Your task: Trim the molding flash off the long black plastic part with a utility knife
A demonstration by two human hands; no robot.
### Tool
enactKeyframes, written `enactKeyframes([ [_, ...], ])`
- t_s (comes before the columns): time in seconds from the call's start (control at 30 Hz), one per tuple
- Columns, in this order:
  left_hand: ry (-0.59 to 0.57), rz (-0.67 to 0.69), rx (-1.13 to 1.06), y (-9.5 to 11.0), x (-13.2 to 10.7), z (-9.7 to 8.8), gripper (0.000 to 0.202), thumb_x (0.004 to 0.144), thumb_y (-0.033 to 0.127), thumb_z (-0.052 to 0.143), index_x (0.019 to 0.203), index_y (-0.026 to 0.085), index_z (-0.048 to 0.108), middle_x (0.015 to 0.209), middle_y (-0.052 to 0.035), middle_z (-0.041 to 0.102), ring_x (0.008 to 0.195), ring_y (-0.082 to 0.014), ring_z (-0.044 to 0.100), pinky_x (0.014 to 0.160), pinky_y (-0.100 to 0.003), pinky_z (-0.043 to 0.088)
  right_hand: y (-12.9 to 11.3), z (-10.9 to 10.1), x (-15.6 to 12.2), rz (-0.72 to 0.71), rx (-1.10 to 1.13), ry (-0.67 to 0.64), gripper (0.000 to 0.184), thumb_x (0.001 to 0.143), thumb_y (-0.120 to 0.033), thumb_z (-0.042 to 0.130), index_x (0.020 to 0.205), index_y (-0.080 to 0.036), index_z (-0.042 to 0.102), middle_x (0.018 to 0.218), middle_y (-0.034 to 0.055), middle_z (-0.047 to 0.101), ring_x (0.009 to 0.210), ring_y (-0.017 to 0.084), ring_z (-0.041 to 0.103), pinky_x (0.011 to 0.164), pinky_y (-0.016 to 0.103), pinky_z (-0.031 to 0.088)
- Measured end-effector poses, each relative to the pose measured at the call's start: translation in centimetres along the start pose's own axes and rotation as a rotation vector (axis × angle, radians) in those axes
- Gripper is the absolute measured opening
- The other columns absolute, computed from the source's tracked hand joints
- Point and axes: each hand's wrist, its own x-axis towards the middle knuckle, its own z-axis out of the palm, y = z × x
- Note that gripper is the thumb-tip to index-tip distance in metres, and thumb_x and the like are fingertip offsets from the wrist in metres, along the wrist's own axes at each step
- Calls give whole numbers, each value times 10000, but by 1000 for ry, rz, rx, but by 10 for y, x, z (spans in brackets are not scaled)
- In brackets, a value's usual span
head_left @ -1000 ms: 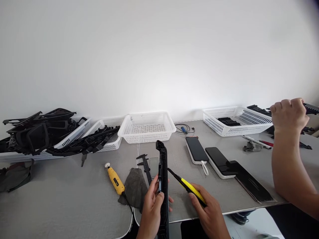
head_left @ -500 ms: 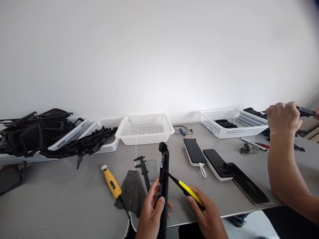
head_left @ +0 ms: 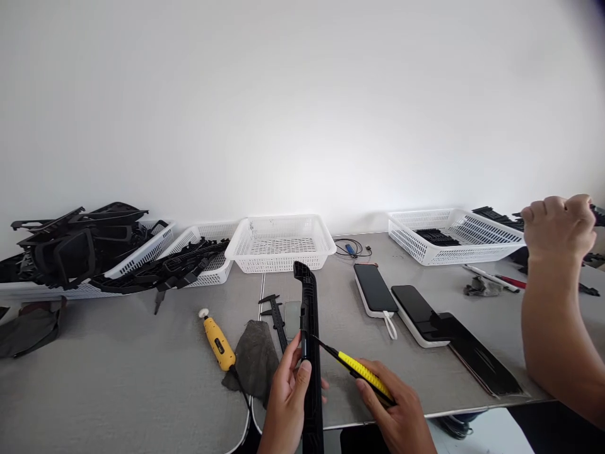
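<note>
My left hand (head_left: 289, 397) is closed around a long black plastic trim part (head_left: 310, 309), held upright at the front of the table with its hooked end on top. In my right hand (head_left: 397, 407) is a yellow and black utility knife (head_left: 363, 371). Its tip meets, or comes very near, the right edge of the black part just above my left thumb. Left of the part lie a dark grey cloth (head_left: 258, 356), a black caliper (head_left: 276, 318) and a pale flat rectangular piece (head_left: 292, 318), partly hidden by the part.
A yellow rotary tool (head_left: 219, 343) lies to the left. White baskets (head_left: 283, 261) line the wall; the left ones hold piled black parts (head_left: 85, 252). Phones on white power banks (head_left: 420, 315) lie to the right. A co-worker's arm (head_left: 558, 302) reaches in at far right.
The black part's top has tilted left and turned slightly in my left hand. The knife tip is a little lower along its edge. The whole view has shifted slightly.
</note>
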Motion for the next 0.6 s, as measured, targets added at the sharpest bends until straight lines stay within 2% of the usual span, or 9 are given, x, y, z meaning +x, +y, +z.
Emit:
enactKeyframes([
  [0.1,13,14,-18,0,0,1,749,932,614,696,1566,278,480,1311,-137,696,742,-176,711,610,-309,634,-1,0,0,27,-4,38,366,971,-511,635,1115,-221,806,1064,96,823,927,235,800,811,265,653],
  [0.23,39,28,-6,0,0,2,611,943,601,689,1429,255,557,1244,-110,705,695,-149,698,583,-278,615,-1,0,0,18,12,-26,346,968,-499,644,1101,-222,804,1028,89,816,907,231,790,793,262,644],
  [0.37,17,49,-15,2,1,2,542,950,605,674,1340,250,549,1254,-113,708,656,-146,695,541,-268,588,-1,-1,-1,34,7,0,339,977,-492,634,1119,-229,795,1041,80,812,925,223,789,814,252,637],
  [0.47,26,47,-16,5,1,3,523,951,609,667,1312,250,551,1268,-120,710,678,-164,707,530,-270,573,-3,-2,-1,21,20,-30,322,968,-491,646,1089,-234,800,1003,65,812,895,213,789,773,228,631],
  [0.6,77,40,-15,4,0,1,536,939,605,677,1347,281,552,1298,-107,701,730,-183,717,627,-313,597,-3,-1,-1,18,9,-66,315,975,-474,646,1107,-234,801,998,58,810,882,200,786,772,216,626],
])
